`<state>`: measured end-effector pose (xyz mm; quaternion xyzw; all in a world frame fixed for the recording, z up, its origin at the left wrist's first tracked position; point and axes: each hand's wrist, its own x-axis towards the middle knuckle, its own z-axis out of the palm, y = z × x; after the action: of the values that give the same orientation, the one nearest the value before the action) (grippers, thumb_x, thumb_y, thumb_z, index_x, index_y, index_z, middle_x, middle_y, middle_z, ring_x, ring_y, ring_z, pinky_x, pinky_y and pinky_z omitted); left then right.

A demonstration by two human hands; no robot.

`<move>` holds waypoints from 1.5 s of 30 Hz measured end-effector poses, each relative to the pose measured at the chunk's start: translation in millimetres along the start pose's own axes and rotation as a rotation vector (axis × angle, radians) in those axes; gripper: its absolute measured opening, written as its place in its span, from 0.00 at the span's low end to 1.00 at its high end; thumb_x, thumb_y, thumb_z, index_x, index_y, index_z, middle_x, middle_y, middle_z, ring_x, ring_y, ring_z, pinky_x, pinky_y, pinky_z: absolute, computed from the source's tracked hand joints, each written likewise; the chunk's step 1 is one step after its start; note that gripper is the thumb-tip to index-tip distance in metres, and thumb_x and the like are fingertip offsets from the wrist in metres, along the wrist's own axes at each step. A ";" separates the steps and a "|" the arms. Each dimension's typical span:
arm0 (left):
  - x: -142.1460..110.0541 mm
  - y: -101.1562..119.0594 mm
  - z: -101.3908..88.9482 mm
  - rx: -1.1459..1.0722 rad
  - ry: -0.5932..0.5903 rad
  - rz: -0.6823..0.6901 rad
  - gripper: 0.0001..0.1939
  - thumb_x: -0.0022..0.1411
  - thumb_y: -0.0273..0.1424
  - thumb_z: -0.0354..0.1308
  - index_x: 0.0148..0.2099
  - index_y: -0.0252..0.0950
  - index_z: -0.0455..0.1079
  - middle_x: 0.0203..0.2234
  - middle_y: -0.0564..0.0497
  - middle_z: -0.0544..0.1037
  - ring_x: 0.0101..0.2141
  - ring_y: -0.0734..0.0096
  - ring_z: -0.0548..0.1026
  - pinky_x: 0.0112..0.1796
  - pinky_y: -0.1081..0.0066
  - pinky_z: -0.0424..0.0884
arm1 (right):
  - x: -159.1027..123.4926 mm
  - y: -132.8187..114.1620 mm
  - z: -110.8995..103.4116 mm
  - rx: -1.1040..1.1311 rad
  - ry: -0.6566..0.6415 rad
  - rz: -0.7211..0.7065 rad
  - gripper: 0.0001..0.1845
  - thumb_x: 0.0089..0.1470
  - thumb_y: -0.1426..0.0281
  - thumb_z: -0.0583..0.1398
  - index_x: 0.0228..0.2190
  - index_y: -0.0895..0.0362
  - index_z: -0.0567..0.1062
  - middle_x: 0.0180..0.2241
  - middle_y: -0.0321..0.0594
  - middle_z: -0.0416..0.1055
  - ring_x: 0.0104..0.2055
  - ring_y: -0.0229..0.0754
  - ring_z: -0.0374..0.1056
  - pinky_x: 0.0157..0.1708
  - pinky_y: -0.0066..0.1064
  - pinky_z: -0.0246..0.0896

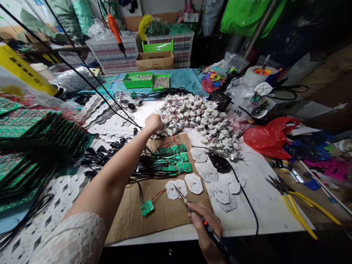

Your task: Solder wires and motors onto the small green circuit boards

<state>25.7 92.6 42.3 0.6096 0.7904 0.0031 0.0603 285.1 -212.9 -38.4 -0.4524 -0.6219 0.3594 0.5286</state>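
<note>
In my right hand (205, 223) is a soldering iron (209, 229) with a red light on its handle. Its tip rests over a white octagonal LED board (172, 189) on the cardboard. Red wires join that board to a small green circuit board (147, 208), which also has black cable on it. My left hand (154, 123) is stretched far forward to the left edge of a heap of small white motor-like parts (189, 113). Its fingers are turned away and hidden, so any grip is unseen. A second white board (194, 183) lies beside the first.
Green circuit boards with black cables (176, 159) cover the back of the cardboard sheet (121, 223). Tall stacks of green panels (33, 128) stand left. Yellow-handled pliers (295, 205) and a red bag (271, 137) lie right. A screwdriver (114, 31) hangs above the far side.
</note>
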 end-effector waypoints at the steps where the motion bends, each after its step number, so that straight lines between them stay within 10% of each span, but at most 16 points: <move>1: -3.9 0.7 -4.9 0.010 0.028 0.031 0.14 0.63 0.29 0.57 0.46 0.30 0.80 0.47 0.33 0.81 0.47 0.50 0.79 0.45 0.64 0.72 | 0.3 -0.8 0.0 -0.001 0.005 0.001 0.11 0.66 0.70 0.59 0.41 0.52 0.83 0.32 0.38 0.80 0.30 0.42 0.77 0.28 0.29 0.73; 7: -52.2 -9.5 -34.8 0.143 0.293 0.366 0.18 0.71 0.25 0.44 0.48 0.31 0.76 0.40 0.35 0.80 0.36 0.54 0.79 0.34 0.63 0.66 | -0.8 0.2 0.3 0.009 0.009 0.011 0.11 0.66 0.71 0.59 0.43 0.52 0.83 0.32 0.37 0.79 0.28 0.42 0.77 0.28 0.30 0.73; 15: -144.8 -83.6 -38.8 -0.224 0.612 0.499 0.11 0.72 0.34 0.54 0.42 0.37 0.77 0.36 0.45 0.83 0.36 0.65 0.80 0.35 0.69 0.72 | 0.0 1.5 -1.0 0.000 -0.030 -0.009 0.12 0.65 0.72 0.60 0.44 0.50 0.83 0.32 0.35 0.80 0.30 0.42 0.77 0.31 0.31 0.72; 25: -247.2 -99.1 47.2 -1.251 0.055 0.134 0.20 0.63 0.41 0.66 0.53 0.36 0.73 0.33 0.47 0.85 0.31 0.63 0.84 0.36 0.64 0.82 | -5.8 4.6 -0.5 -0.003 0.002 0.047 0.11 0.66 0.68 0.61 0.43 0.52 0.84 0.36 0.39 0.81 0.30 0.44 0.79 0.30 0.33 0.76; 29: -264.4 -86.5 64.5 -1.116 -0.010 0.162 0.28 0.66 0.35 0.62 0.66 0.39 0.62 0.34 0.50 0.85 0.36 0.65 0.84 0.38 0.67 0.79 | -6.5 5.7 0.4 0.013 -0.010 0.061 0.10 0.66 0.68 0.61 0.43 0.52 0.84 0.36 0.39 0.80 0.29 0.42 0.78 0.27 0.31 0.74; 33: -269.4 -74.3 63.2 -0.818 0.096 0.265 0.04 0.67 0.32 0.61 0.43 0.39 0.75 0.34 0.50 0.84 0.35 0.67 0.82 0.37 0.69 0.75 | -7.9 6.3 3.2 0.026 0.014 0.060 0.11 0.66 0.68 0.61 0.43 0.51 0.84 0.35 0.39 0.80 0.29 0.42 0.78 0.29 0.32 0.74; 37: -268.2 -68.5 63.3 -0.723 0.129 0.397 0.06 0.68 0.33 0.60 0.39 0.39 0.78 0.32 0.51 0.82 0.31 0.70 0.79 0.33 0.72 0.73 | -3.5 -4.1 -3.6 -0.001 0.020 0.057 0.11 0.67 0.69 0.60 0.44 0.51 0.84 0.35 0.38 0.80 0.30 0.42 0.78 0.31 0.32 0.74; 45: -268.0 -70.0 66.8 -0.681 0.129 0.438 0.12 0.69 0.38 0.58 0.49 0.42 0.80 0.38 0.49 0.79 0.36 0.66 0.79 0.36 0.69 0.77 | 45.4 -4.2 -77.5 -0.416 0.262 -0.012 0.14 0.67 0.63 0.61 0.46 0.54 0.84 0.36 0.43 0.81 0.32 0.45 0.77 0.36 0.36 0.76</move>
<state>31.7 -188.3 -5.0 0.7074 0.5977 0.3157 0.2067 359.0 -174.0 -5.3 -0.5904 -0.6114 0.1587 0.5025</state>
